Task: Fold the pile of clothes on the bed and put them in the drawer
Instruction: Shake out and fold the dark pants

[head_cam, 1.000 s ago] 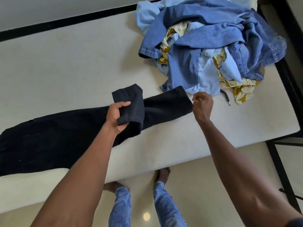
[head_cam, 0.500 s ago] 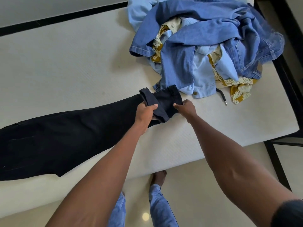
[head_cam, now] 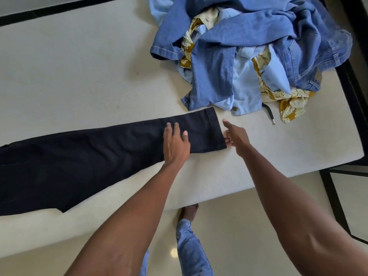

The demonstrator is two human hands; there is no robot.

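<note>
The dark trousers (head_cam: 95,156) are lying flat along the near edge of the mattress (head_cam: 79,76), legs stacked for folding. The left hand (head_cam: 176,144) is pressing spread fingers on the leg, seemingly smoothing it, while the right hand (head_cam: 236,136) is pinching the hem taut. The denim pile (head_cam: 249,46) is waiting far right.

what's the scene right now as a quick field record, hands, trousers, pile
left hand: flat, fingers straight, pressing on the dark trousers
right hand: at the hem end, index finger straight, others curled at the cuff edge
trousers: laid out flat along the bed
pile of clothes: unfolded, beyond the hem
drawer: not in view
</note>
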